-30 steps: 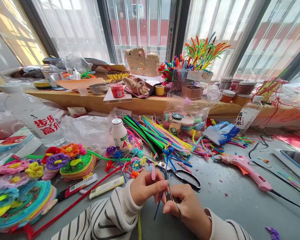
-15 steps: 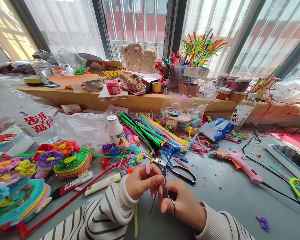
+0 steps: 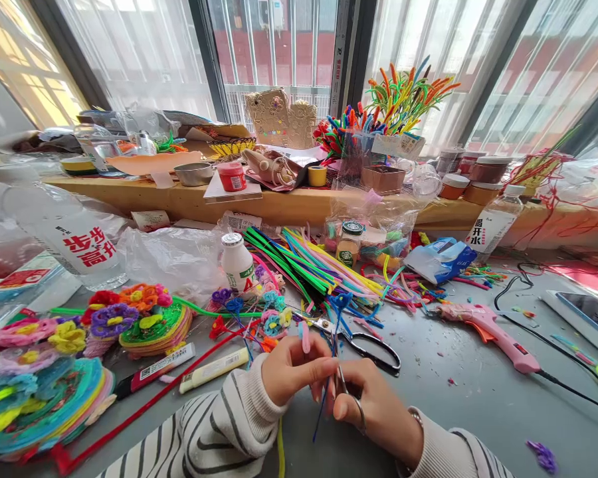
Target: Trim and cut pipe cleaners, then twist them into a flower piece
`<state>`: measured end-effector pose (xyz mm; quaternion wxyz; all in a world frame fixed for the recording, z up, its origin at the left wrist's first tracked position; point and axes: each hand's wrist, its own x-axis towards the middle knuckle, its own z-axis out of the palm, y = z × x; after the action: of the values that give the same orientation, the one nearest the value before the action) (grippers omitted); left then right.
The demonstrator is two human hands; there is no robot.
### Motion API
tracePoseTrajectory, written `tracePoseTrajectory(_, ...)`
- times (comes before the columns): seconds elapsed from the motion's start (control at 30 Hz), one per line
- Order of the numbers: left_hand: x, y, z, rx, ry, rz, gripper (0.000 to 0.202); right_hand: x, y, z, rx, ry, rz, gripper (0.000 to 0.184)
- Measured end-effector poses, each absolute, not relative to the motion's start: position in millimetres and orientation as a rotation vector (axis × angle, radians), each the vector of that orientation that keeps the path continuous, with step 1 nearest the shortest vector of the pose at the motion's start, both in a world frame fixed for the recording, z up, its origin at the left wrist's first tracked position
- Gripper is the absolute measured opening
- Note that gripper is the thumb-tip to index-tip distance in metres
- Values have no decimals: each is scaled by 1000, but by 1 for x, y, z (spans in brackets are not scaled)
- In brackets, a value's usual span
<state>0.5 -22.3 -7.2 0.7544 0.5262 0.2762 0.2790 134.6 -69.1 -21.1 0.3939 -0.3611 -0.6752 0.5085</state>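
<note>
My left hand (image 3: pixel 301 368) is closed in a pinch on a blue pipe cleaner (image 3: pixel 321 408), whose thin stem hangs below my fingers. A blue pipe-cleaner flower (image 3: pixel 339 302) tops it above my hand. A short pink fuzzy piece (image 3: pixel 305 337) sticks up between the fingers of that hand. My right hand (image 3: pixel 376 405) grips small metal scissors (image 3: pixel 342 380), thumb in one loop, with the blades pointing up beside the blue stem. Whether the blades touch the stem I cannot tell. Larger black-handled scissors (image 3: pixel 376 352) lie on the table just behind my hands.
Loose pipe cleaners (image 3: pixel 299 265) lie in a heap beyond my hands. A white bottle (image 3: pixel 236 262) stands left of them. Felt flower pieces (image 3: pixel 44 392) fill the left side. A pink glue gun (image 3: pixel 498 332) with its cord lies right, near a phone (image 3: pixel 588 318).
The view has turned slightly left, so everything sits a little further right in the picture. My hands keep nearly the same hold on the blue pipe cleaner and the small scissors.
</note>
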Motion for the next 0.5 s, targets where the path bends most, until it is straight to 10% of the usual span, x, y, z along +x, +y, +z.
tracePoseTrajectory(0.5,1,-23,-6,1125,550,610,27,134,-69,-28,-948,-1704,1190,59)
